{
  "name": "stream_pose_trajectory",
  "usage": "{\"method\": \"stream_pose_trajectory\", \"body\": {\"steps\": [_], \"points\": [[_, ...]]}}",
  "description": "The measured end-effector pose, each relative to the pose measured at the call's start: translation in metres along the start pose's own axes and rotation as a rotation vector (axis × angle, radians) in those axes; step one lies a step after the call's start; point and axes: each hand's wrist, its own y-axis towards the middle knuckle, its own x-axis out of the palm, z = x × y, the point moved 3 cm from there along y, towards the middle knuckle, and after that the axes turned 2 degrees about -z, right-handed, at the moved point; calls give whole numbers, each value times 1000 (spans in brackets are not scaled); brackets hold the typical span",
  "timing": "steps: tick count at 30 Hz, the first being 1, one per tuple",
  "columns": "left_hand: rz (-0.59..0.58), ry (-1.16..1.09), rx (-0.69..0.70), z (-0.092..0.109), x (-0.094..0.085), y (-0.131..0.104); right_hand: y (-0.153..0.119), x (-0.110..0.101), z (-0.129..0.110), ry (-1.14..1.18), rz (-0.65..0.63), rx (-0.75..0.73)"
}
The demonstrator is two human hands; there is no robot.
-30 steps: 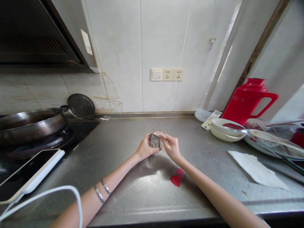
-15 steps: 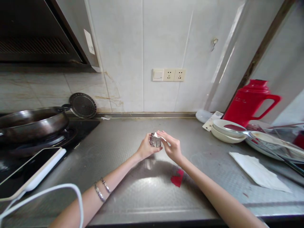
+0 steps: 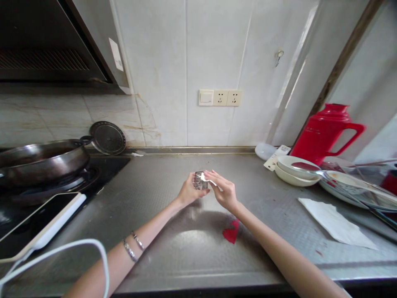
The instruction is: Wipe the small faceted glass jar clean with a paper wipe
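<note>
Our left grip (image 3: pixel 186 193) is curled around a small, clear, patterned glass container (image 3: pixel 198 183), which sits over the middle of the grey metal table (image 3: pixel 167 174). Our right grip (image 3: pixel 226 193) is narrow, holding a crumpled white tissue (image 3: pixel 203 177) against the glass's upper side; we cannot tell what the glass contains. A flat red scrap (image 3: pixel 231 232) lies near our right forearm.

To the left, a round silver metal pan (image 3: pixel 46 169) stands on the black stove (image 3: pixel 116 163), its dark contents unclear to us. To the right, one shallow white bowl (image 3: pixel 290 161) is nested in another (image 3: pixel 291 178), a dark red oval piece (image 3: pixel 305 166) over it. Behind stands a red plastic flask (image 3: pixel 321 134), its inside hidden.
</note>
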Motion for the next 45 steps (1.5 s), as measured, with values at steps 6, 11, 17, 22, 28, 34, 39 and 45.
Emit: {"method": "stream_pose_trajectory", "body": {"steps": [6, 11, 17, 22, 28, 34, 39, 45], "points": [[10, 19, 29, 4, -1, -1, 1, -2, 0, -7, 35, 12], [1, 14, 73, 4, -2, 1, -2, 2, -5, 17, -31, -81], [-31, 83, 65, 3, 0, -3, -1, 2, 15, 114, 62, 410], [-46, -12, -56, 8, -1, -4, 5, -3, 17, 220, -130, 441], [-90, -107, -193, 17, -3, -2, 5, 4, 10, 394, -397, 365], [-195, -117, -187, 7, -4, 1, -1, 17, 11, 477, -282, 531], [-332, -94, 8, 1, -11, 7, -1, 16, 18, 549, -226, 610], [-223, 229, 65, -5, -15, 6, -2, 22, 16, 596, -208, 737]]}}
